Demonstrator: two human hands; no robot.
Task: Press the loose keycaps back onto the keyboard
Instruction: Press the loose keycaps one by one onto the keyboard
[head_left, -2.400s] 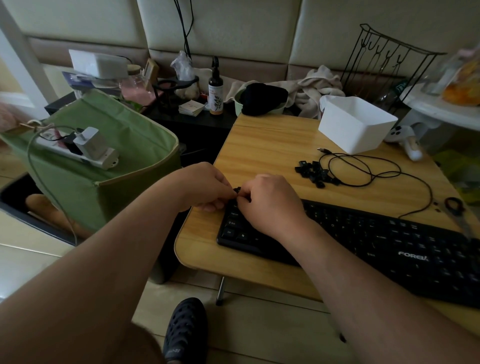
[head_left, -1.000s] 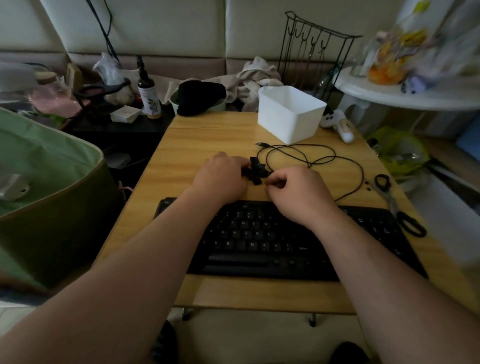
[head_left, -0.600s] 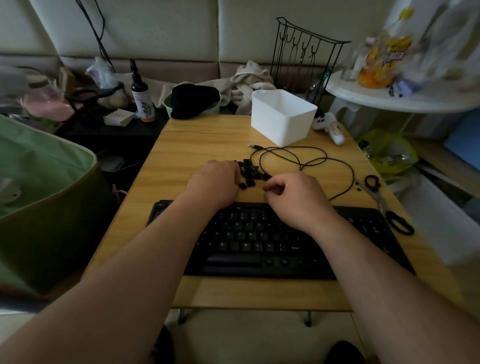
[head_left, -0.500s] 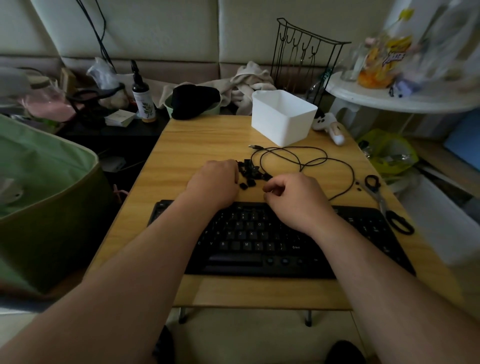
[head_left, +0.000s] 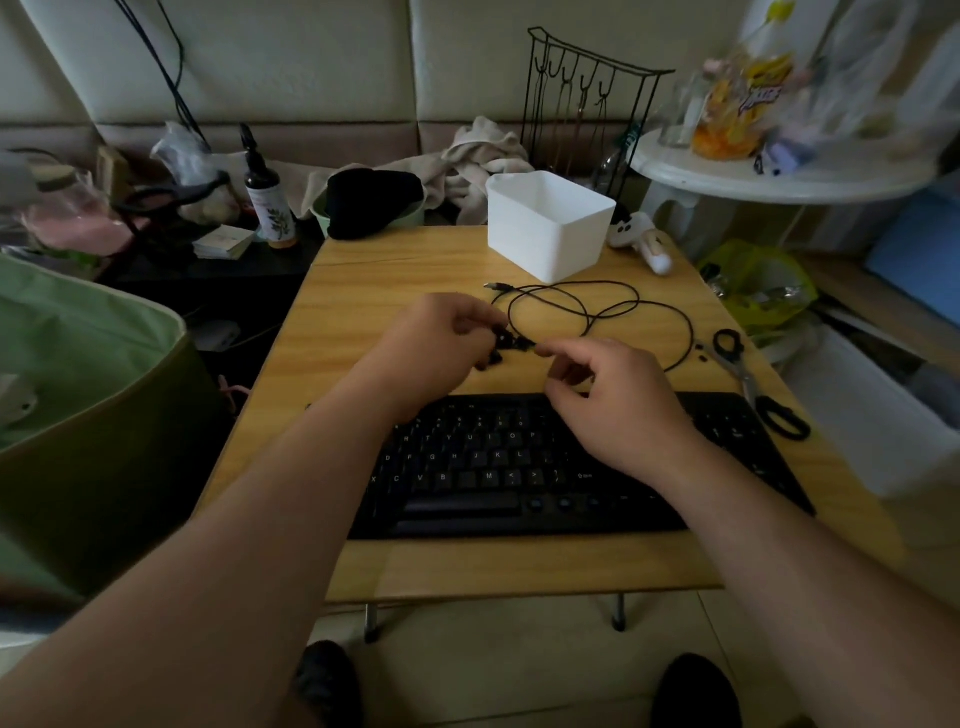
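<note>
A black keyboard (head_left: 498, 467) lies across the near half of the wooden table (head_left: 363, 291). Just behind it sits a small pile of loose black keycaps (head_left: 508, 344). My left hand (head_left: 431, 353) hovers at the pile's left side, fingers curled, its tips pinched on a keycap. On the right side of the pile, the thumb and forefinger of my right hand (head_left: 613, 400) pinch another small black keycap. Both forearms cross over the keyboard and hide part of its rows.
The keyboard's black cable (head_left: 597, 312) loops behind the pile. A white plastic box (head_left: 550, 228) stands at the table's back, scissors (head_left: 748, 379) lie at its right edge. A green fabric bin (head_left: 93, 415) stands left of the table, a white round side table (head_left: 779, 176) to the right.
Both hands left the keyboard's left end and went to the keycap pile. In the last half second they rose slightly, fingers pinching at the keycaps. The view shifted with my head.
</note>
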